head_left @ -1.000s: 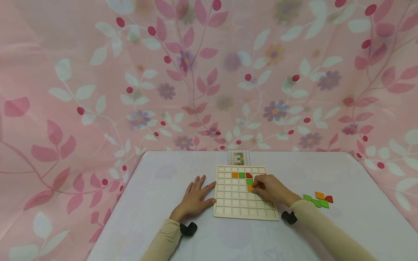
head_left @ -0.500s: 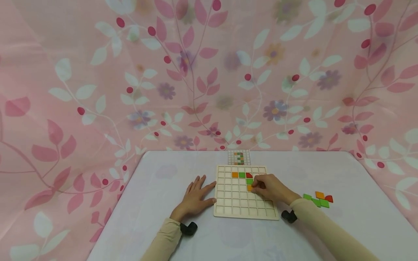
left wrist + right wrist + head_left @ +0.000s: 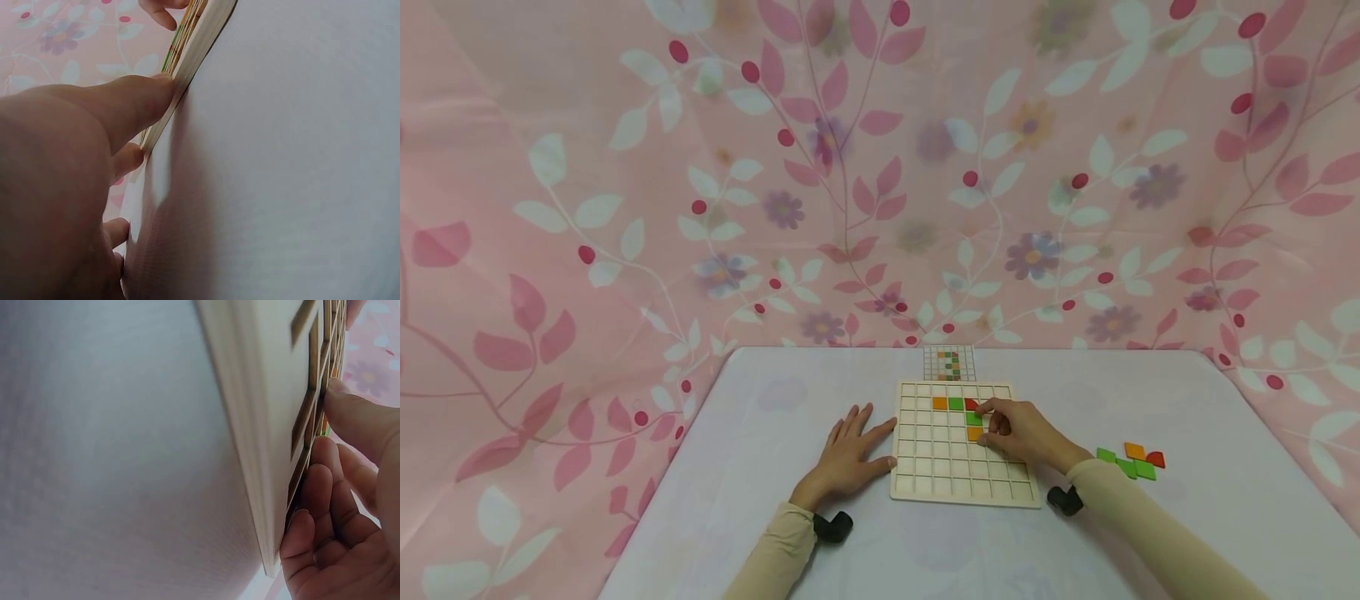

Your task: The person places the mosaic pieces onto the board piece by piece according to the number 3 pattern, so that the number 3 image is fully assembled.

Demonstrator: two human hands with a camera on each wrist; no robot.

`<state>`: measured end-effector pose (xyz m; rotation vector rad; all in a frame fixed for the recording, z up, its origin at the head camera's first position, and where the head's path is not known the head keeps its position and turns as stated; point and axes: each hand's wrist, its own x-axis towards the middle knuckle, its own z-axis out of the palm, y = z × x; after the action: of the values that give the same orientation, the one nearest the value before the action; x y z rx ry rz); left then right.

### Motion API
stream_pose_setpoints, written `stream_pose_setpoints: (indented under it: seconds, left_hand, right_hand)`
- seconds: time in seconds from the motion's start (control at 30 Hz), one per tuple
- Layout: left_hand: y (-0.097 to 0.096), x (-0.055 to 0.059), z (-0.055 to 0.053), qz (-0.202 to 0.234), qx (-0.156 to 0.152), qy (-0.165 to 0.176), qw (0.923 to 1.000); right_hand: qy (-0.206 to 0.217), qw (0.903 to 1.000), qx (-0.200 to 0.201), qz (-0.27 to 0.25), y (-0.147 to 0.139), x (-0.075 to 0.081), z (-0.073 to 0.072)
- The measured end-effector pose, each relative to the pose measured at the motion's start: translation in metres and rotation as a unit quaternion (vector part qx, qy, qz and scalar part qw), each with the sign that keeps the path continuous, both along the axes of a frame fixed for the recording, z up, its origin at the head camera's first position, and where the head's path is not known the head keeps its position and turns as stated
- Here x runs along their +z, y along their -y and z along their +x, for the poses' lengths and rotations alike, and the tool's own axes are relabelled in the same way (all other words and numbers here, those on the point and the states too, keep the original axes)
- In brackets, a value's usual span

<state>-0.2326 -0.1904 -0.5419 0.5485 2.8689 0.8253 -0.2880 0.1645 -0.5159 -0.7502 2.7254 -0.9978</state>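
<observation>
My left hand (image 3: pixel 847 458) lies with spread fingers at the left edge of a wooden grid board (image 3: pixel 931 485); thumb and index fingertips touch that edge, also in the left wrist view. Over the board's right side is my right hand (image 3: pixel 1018 432). Its thumb is beside an orange square tile (image 3: pixel 974 434), its index fingertip over a green tile (image 3: pixel 973 419) just behind. The index finger partly covers a red quarter-round tile (image 3: pixel 971 403). In the right wrist view, the thumb (image 3: pixel 356 422) reaches onto the grid while the other fingers curl loosely at the board's side.
Another green tile (image 3: pixel 956 403) and an orange tile (image 3: pixel 940 403) sit in the same row as the red one. Behind the board lies a pattern card (image 3: pixel 949 363). Several loose green tiles (image 3: pixel 1126 467), an orange tile (image 3: pixel 1134 450) and a red tile (image 3: pixel 1156 459) lie right of the right forearm.
The right index finger has lifted away from the thumb and moved back over the green tile, so more of the orange tile shows. The left hand has stayed in place.
</observation>
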Motion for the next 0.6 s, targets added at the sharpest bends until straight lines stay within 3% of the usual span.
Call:
stream_pose_setpoints:
  seconds: [0.6]
  left_hand:
    - [0.0001,0.0004,0.0005,0.005,-0.002,-0.007,1.0]
  right_hand:
    - [-0.012,0.9998,0.004,0.015,-0.0007,-0.0045,-0.0024]
